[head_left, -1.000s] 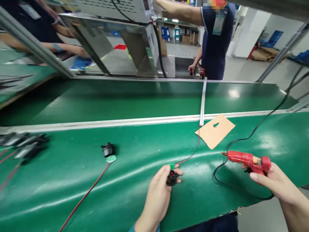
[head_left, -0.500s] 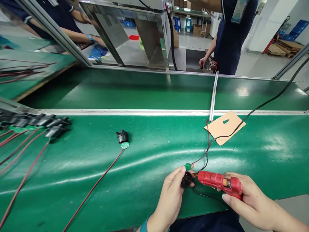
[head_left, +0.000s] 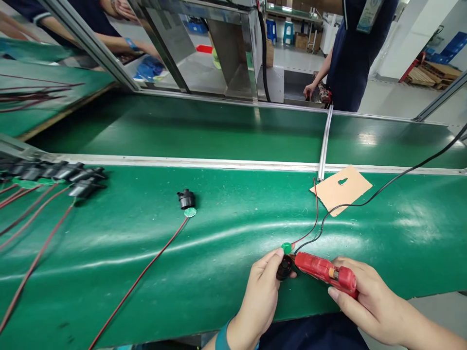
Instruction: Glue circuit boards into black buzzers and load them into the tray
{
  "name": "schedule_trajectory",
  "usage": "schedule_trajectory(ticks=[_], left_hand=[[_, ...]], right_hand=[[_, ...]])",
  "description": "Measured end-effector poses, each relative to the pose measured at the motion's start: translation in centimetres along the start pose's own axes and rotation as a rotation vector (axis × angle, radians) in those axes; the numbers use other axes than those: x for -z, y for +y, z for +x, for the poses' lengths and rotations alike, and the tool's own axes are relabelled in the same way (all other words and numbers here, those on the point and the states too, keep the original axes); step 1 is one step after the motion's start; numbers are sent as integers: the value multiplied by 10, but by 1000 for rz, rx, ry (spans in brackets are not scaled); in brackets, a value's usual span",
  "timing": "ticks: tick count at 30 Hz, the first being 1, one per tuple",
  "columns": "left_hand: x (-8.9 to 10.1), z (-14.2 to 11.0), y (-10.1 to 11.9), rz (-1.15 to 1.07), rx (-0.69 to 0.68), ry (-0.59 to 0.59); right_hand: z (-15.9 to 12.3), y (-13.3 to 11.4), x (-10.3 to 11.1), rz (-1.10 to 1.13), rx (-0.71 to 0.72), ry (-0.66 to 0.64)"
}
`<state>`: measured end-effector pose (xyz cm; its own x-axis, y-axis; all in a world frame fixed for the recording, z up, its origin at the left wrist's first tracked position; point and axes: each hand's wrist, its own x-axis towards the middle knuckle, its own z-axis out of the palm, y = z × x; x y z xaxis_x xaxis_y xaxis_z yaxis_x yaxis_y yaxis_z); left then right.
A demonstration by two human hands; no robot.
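Note:
Between thumb and fingers, my left hand [head_left: 260, 289] grips a small round black plastic housing [head_left: 283, 269]. A green disc [head_left: 286, 248] with a thin red wire is at its upper edge, by my thumb tip. My right hand [head_left: 372, 301] is closed around a red glue gun [head_left: 315, 267]. The gun's nozzle points left and meets the housing's right side, close under the disc; exact contact is hard to see. Farther left, another black housing [head_left: 187, 200] rests on the green bench beside its own green disc [head_left: 190, 212] and red wire.
Several black housings [head_left: 85, 187] with red wires lie in a row at the left. A tan cardboard piece [head_left: 343, 190] lies at right, crossed by a black cord [head_left: 386, 184]. A metal rail [head_left: 182, 162] runs along the bench's back. Co-workers [head_left: 359, 58] are beyond.
The glue gun and my right hand have shifted slightly left and up, and the black cord has moved over the cardboard. My left hand keeps holding the housing. The view has tilted a little.

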<state>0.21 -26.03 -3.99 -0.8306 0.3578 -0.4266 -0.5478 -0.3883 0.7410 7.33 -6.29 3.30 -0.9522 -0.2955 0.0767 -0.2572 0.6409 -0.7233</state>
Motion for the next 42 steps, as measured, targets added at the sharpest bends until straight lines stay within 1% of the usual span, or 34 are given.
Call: schedule_trajectory(ticks=[3, 9, 14, 25, 33, 38, 42], left_hand=[[1, -1, -3, 49, -27, -1], [1, -4, -6, 183, -76, -58], [1, -5, -7, 241, -90, -58], [-2, -5, -8, 201, -71, -65], [-3, -6, -7, 179, -68, -38], [-3, -6, -7, 184, -58, -28], [-1, -6, -9, 188, -53, -42]], right_hand=[[1, 0, -2, -14, 19, 11], [-2, 2, -4, -61, 18, 6], [-3, 1, -4, -118, 22, 17], [-1, 1, -5, -174, 30, 10], [-3, 0, -4, -199, 3, -3], [-5, 1, -3, -193, -4, -6], [-5, 1, -3, -189, -7, -9]])
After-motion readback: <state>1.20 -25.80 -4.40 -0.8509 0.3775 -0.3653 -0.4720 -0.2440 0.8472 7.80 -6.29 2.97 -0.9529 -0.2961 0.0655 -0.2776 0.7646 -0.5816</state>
